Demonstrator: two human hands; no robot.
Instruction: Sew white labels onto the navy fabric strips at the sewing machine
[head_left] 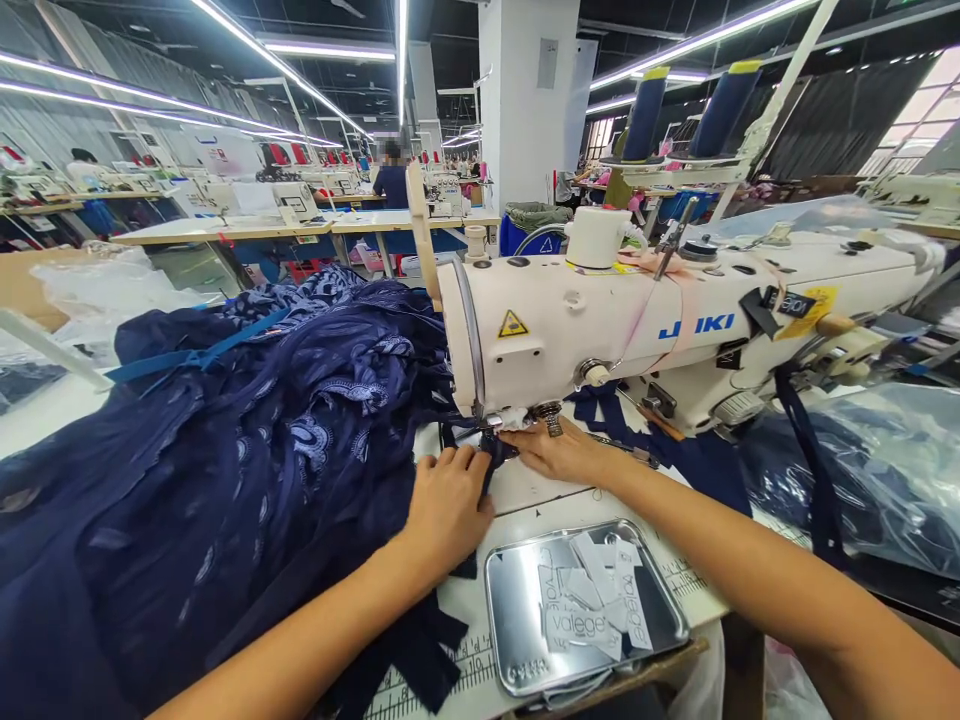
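A white sewing machine [555,330] spans the middle and right. Under its needle end lies a dark navy fabric strip [489,447]. My left hand [448,500] is closed on navy fabric just left of the needle area, its fingers curled. My right hand [559,450] reaches in from the right, its fingers stretched toward the presser foot, fingertips at the strip's edge. Whether they pinch it is hard to see. A big heap of navy patterned fabric [300,440] spreads left of the machine, with loose strip ends hanging below my left hand.
A metal tray [517,660] with printed white labels [581,625] sits at the front of the table. Clear plastic bags [885,470] lie on the right. Two navy thread cones [720,110] stand above the machine. Further back, a person [391,180] sits among other sewing tables.
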